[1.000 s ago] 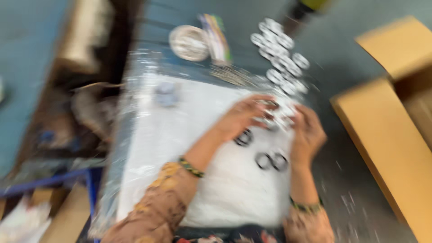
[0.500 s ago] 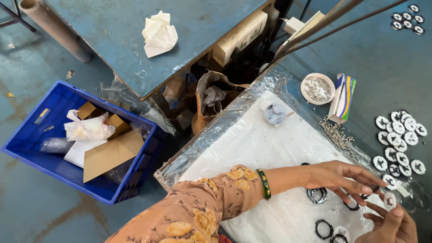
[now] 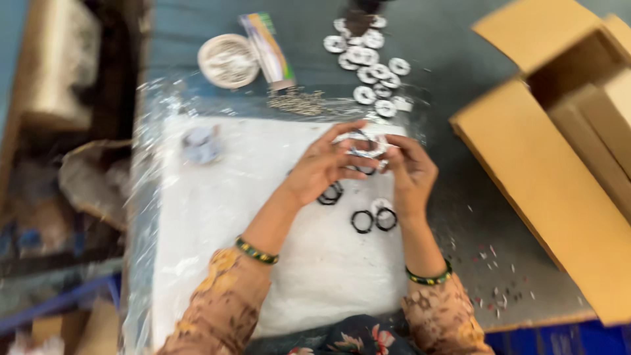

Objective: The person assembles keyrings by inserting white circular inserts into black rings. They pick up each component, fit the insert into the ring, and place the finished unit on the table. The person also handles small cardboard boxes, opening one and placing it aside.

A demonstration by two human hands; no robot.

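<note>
My left hand [image 3: 322, 167] and my right hand [image 3: 411, 172] meet over a white plastic-covered pad [image 3: 223, 217] and together pinch a small round white ring part [image 3: 363, 146] between the fingertips. Black rings [image 3: 372, 220] lie on the pad just below my hands, with another black ring [image 3: 330, 194] under my left palm. Both wrists wear green beaded bangles. The picture is blurred, so the held part's detail is unclear.
Several white round discs [image 3: 371, 62] are spread at the far edge of the grey table. A white bowl [image 3: 229, 60] and a striped tube [image 3: 266, 49] stand beyond the pad. An open cardboard box [image 3: 565, 158] fills the right side. Small debris [image 3: 493, 263] lies near the front edge.
The view swung back from the blue crate on the left to the pad. My hands stay together on the small ring part near the pad's far right.
</note>
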